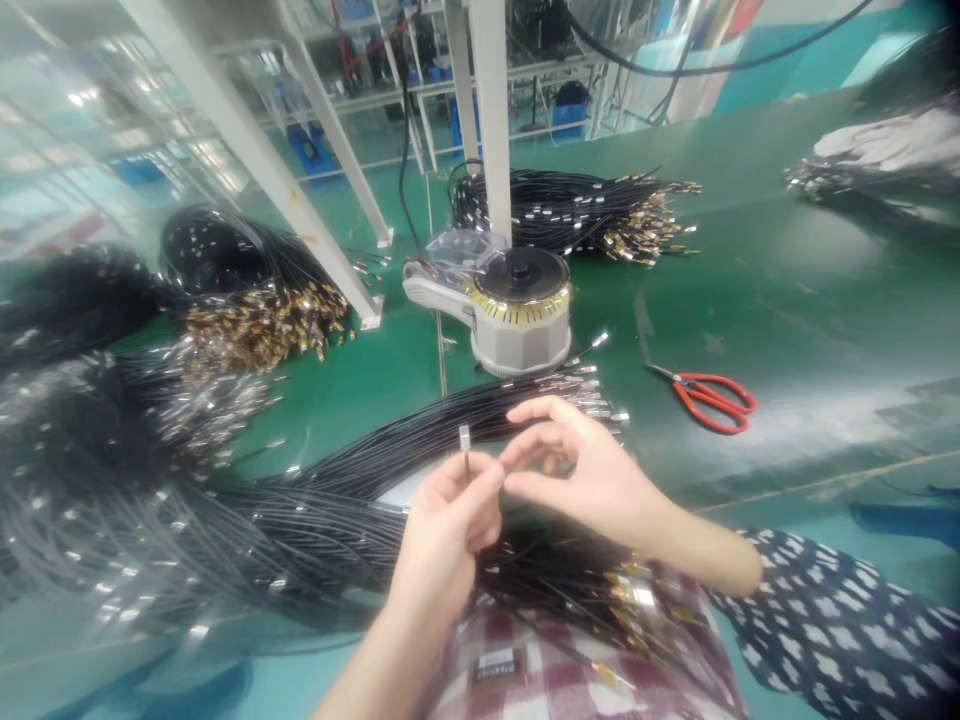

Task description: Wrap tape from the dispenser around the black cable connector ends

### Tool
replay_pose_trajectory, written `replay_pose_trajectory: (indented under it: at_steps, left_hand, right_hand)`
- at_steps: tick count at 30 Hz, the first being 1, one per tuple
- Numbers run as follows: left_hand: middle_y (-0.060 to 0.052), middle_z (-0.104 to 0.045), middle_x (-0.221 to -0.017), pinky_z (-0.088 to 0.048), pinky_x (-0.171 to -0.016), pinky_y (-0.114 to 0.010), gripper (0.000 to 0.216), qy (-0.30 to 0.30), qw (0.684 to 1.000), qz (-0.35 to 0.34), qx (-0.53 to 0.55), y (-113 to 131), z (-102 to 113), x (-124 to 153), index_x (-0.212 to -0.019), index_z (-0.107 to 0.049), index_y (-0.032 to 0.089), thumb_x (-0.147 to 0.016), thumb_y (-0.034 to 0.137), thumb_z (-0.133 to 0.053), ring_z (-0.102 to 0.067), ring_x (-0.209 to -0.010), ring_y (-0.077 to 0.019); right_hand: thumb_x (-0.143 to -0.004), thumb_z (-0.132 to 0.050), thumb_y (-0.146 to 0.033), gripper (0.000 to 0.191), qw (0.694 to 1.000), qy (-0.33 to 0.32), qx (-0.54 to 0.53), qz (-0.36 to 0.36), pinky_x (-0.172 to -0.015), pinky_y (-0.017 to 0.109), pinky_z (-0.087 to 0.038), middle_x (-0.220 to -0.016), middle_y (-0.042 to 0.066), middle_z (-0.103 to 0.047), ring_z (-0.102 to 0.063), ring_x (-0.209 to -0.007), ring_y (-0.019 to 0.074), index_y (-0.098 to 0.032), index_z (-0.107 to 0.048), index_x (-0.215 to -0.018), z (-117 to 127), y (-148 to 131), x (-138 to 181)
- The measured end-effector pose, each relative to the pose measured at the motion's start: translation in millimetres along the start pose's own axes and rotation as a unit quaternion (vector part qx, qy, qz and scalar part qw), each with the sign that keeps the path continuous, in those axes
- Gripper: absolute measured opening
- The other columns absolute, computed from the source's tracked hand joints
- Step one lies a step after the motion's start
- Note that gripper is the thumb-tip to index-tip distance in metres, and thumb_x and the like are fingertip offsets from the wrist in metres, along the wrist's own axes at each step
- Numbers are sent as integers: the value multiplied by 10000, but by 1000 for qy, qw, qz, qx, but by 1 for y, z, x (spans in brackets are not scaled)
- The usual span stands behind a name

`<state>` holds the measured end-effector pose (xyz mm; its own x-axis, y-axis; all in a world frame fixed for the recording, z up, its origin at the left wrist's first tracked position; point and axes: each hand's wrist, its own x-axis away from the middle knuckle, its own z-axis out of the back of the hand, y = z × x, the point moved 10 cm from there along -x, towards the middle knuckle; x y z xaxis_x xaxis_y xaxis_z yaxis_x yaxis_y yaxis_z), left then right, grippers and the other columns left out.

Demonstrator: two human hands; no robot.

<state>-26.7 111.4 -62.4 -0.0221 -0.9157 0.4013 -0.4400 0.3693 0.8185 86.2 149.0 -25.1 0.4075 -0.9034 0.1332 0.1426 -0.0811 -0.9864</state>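
Observation:
My left hand (450, 515) pinches a black cable with a silver metal plug (464, 438) that points up above the fingers. Close beside it is my right hand (574, 455), its fingers curved and parted, thumb and fingertips near the left thumb. Whether a small piece sits at those fingertips I cannot make out. Behind the hands stretches a bundle of black cables (420, 425) with silver plugs at its right end. Another bundle with yellowish connectors (637, 600) lies across my lap below the hands.
A grey round tape dispenser (521, 335) with yellow strips stands on the green table (787, 300). Red-handled scissors (712, 400) lie to the right. Further cable bundles (555, 210) rest behind the dispenser and at left (255, 320). White posts (491, 120) rise from the table.

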Motion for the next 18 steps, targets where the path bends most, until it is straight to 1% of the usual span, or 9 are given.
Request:
replay_pose_trajectory:
  at_steps: [2, 4, 6, 8, 10, 14, 18]
  left_hand:
    - [98, -364, -513, -144, -397, -163, 166, 2, 1000, -18, 3, 2, -2, 2, -803, -583, 139, -792, 260, -697, -182, -402, -9]
    - [62, -475, -599, -156, -395, -170, 160, 13, 999, -41, 18, 5, -1, 5, -912, -590, 155, -834, 285, -640, -218, -396, -9]
    - [48, -528, -646, -170, -393, -171, 144, 24, 997, -65, 32, 9, 0, 8, -961, -566, 184, -869, 294, -586, -247, -384, -12]
    - [48, -548, -624, -194, -387, -167, 105, 22, 996, -84, 27, 11, -1, 10, -952, -539, 196, -889, 277, -559, -274, -374, -20]
    - [32, -592, -626, -245, -374, -167, 107, 5, 995, -96, 4, 13, -4, 11, -987, -516, 202, -897, 252, -546, -327, -372, -39]
    - [-13, -672, -715, -353, -359, -193, 239, -18, 993, -110, -42, 14, -7, 15, -1136, -465, 208, -908, 240, -529, -435, -379, -77]
    - [-32, -686, -736, -387, -364, -203, 283, -19, 991, -117, -63, 16, -8, 19, -1181, -472, 188, -910, 243, -531, -465, -380, -81]
  right_hand:
    - [-751, -690, -225, 336, 999, 35, -18, 1, -667, 298, -443, -779, 0, -708, -656, -722, 162, -207, -491, -1020, 6, -1, -2]
    - [-736, -699, -215, 303, 998, 55, -27, 4, -646, 291, -438, -737, -8, -703, -649, -686, 158, -205, -495, -959, 12, -2, -3]
    - [-722, -713, -212, 292, 998, 59, -30, 5, -656, 296, -442, -744, -3, -704, -650, -698, 160, -201, -501, -924, 16, -3, -5]
    - [-723, -709, -203, 274, 998, 43, -37, 8, -679, 303, -450, -759, 1, -703, -648, -712, 157, -197, -508, -909, 15, -5, -6]
    - [-722, -702, -186, 263, 998, 19, -53, 10, -693, 303, -451, -763, -2, -698, -641, -715, 148, -195, -511, -903, 10, -8, -7]
    - [-719, -687, -167, 255, 997, -3, -80, 3, -650, 285, -442, -744, -14, -683, -609, -638, 121, -193, -509, -899, 0, -10, -9]
    - [-709, -697, -177, 265, 995, -6, -95, 0, -607, 265, -426, -715, -20, -676, -591, -589, 109, -192, -493, -878, -4, -12, -11]
